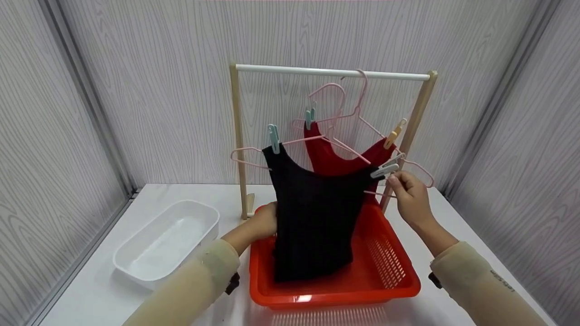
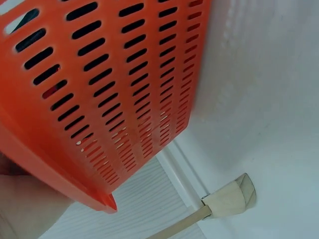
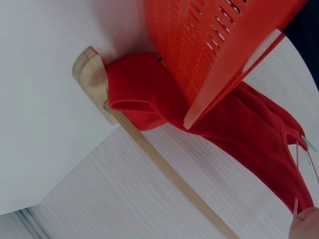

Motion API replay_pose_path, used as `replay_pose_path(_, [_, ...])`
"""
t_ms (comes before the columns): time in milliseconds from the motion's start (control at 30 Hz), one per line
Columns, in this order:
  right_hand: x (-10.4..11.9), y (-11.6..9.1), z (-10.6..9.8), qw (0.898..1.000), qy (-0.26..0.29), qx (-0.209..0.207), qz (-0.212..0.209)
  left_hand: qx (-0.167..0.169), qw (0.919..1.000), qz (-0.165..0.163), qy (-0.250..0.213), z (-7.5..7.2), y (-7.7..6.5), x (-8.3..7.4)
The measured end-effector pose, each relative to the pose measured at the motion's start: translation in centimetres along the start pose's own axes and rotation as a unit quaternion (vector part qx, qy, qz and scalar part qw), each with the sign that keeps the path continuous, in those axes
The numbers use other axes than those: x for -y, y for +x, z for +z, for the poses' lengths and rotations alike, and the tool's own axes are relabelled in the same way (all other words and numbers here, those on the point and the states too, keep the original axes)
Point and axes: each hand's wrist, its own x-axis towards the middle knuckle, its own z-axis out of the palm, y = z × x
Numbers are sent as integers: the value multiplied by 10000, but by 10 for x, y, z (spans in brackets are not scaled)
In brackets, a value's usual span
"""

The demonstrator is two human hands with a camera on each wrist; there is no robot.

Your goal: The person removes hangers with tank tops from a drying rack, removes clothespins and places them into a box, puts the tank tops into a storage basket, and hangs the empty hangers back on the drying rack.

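Fingers of my right hand (image 1: pixel 414 199) pinch one end of the front pink hanger (image 1: pixel 303 140), just beside a gray clothespin (image 1: pixel 384 171). My left hand (image 1: pixel 264 222) is at the rim of the red basket (image 1: pixel 380 297); the black top (image 1: pixel 317 217) hides its fingers, so I cannot tell their grip. I see that top hanging over the basket, mid-tabletop (image 1: pixel 154 194). Toward the far edge, a red top (image 1: pixel 328 158) hangs from the rack (image 1: pixel 290 69).

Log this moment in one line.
right hand: holds front hanger | left hand: partly behind black top | red top: on rear hanger
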Motion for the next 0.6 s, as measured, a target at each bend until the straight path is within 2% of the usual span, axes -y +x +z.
replay_pose_path(67, [0, 1, 0, 10000, 18, -3, -11, -142, 9994, -285, -111, -3, 0, -3])
replay_pose_path(167, [0, 1, 0, 10000, -33, -12, -48, -366, 9979, -508, -153, -6, 0, -6])
replay_pose_path(267, [0, 1, 0, 10000, -55, 16, -74, -829, 9953, -473, 163, -9, -1, -5])
replay_pose_path(333, [0, 0, 0, 10000, -57, 35, -63, -1263, 9906, -395, 336, -11, -1, -5])
replay_pose_path(433, [-1, -1, 0, 10000, -39, 68, -16, -2034, 9779, -331, 344, -15, -1, -5])
replay_pose_path(600, [-1, -1, 0, 10000, 11, 58, 40, -3124, 9486, -504, 79, -25, 0, -10])
